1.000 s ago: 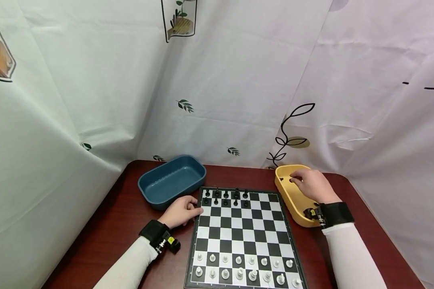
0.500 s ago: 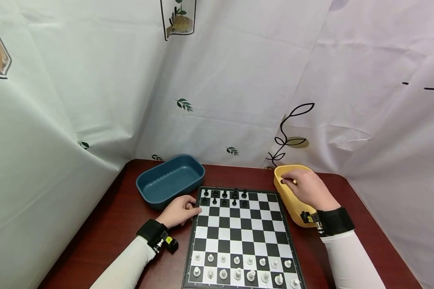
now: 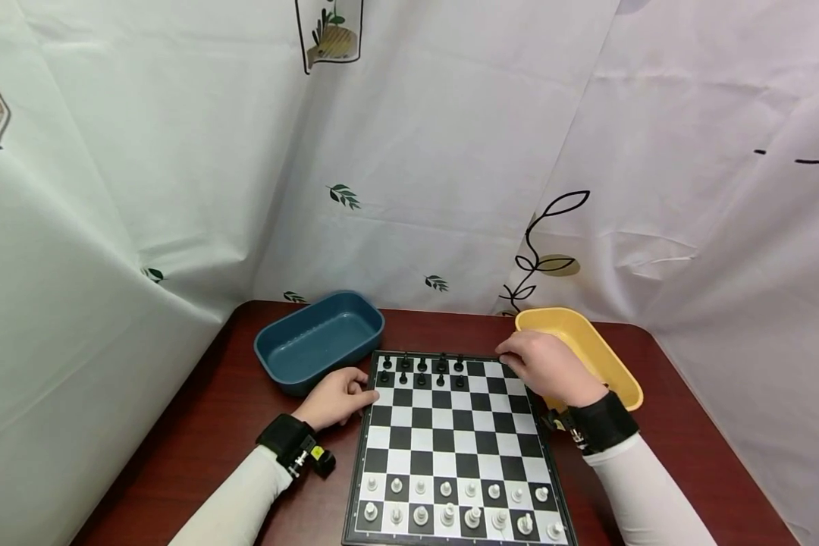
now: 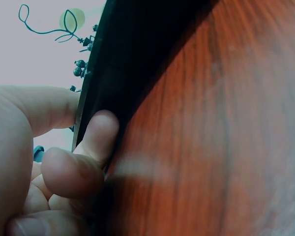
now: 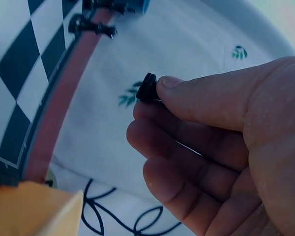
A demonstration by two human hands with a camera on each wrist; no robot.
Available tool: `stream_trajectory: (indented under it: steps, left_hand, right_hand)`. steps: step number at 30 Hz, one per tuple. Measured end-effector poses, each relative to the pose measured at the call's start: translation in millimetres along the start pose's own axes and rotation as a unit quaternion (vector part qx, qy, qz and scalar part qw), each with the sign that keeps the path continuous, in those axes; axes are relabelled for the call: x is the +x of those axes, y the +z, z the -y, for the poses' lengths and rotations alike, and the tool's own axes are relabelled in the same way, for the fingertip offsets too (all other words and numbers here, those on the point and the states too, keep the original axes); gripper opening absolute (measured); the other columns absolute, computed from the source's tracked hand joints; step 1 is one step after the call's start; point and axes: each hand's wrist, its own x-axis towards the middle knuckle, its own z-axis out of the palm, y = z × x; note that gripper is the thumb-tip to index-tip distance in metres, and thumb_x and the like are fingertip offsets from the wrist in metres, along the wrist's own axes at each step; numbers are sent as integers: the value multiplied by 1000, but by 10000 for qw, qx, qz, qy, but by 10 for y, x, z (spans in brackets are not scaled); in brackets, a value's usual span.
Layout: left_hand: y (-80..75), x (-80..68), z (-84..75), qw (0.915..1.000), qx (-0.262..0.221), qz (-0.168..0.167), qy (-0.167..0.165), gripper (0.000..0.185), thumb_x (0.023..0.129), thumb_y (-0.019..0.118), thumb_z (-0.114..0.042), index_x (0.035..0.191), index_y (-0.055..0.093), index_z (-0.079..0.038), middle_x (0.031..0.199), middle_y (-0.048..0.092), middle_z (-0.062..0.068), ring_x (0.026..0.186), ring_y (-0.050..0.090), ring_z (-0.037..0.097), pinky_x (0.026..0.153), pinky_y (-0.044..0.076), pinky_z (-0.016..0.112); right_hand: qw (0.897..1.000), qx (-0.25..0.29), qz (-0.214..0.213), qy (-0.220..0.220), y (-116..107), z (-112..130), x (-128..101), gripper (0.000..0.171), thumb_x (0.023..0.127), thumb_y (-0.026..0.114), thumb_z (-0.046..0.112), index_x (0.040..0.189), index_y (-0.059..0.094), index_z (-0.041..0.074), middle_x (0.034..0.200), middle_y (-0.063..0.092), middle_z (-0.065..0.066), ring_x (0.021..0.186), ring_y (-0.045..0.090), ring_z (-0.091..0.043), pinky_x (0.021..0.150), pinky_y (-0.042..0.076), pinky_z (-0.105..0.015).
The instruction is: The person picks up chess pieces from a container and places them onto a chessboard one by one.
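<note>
Black chess piece (image 5: pixel 147 89), type unclear, pinched at fingertips (image 5: pixel 145 112) by the right hand (image 3: pixel 550 368)

In the head view, the left forearm (image 3: pixel 225 500) slants toward one o'clock, its hand (image 3: pixel 336 398) at seven, thumb (image 4: pixel 49 105) opposing bent fingers (image 4: pixel 101 130) in a grip. The right forearm (image 3: pixel 644 485) points toward eleven; its hand (image 3: pixel 546 365), at four o'clock, pinches between thumb and index finger, other fingers curled.
</note>
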Motion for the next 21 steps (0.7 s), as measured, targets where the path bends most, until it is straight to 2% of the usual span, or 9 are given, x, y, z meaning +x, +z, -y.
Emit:
stream_trajectory:
  steps: [7, 21]
  left_hand:
    - [-3, 4, 10, 10000, -19, -8, -17, 51, 101, 83, -30, 133, 64, 5, 69, 62, 0, 45, 49, 12, 49, 46, 31]
    - [8, 18, 23, 10000, -34, 10, -23, 50, 102, 83, -29, 133, 64, 5, 70, 63, 0, 45, 49, 12, 50, 46, 31]
  right_hand:
    - [9994, 84, 307, -169, 155, 88, 23, 11, 96, 85, 2, 106, 84, 6, 98, 78, -2, 89, 74, -19, 81, 63, -42]
    - [9977, -17, 675, 31, 395, 163, 44, 9, 94, 89, 6, 100, 84, 10, 93, 76, 2, 84, 72, -15, 77, 62, -37]
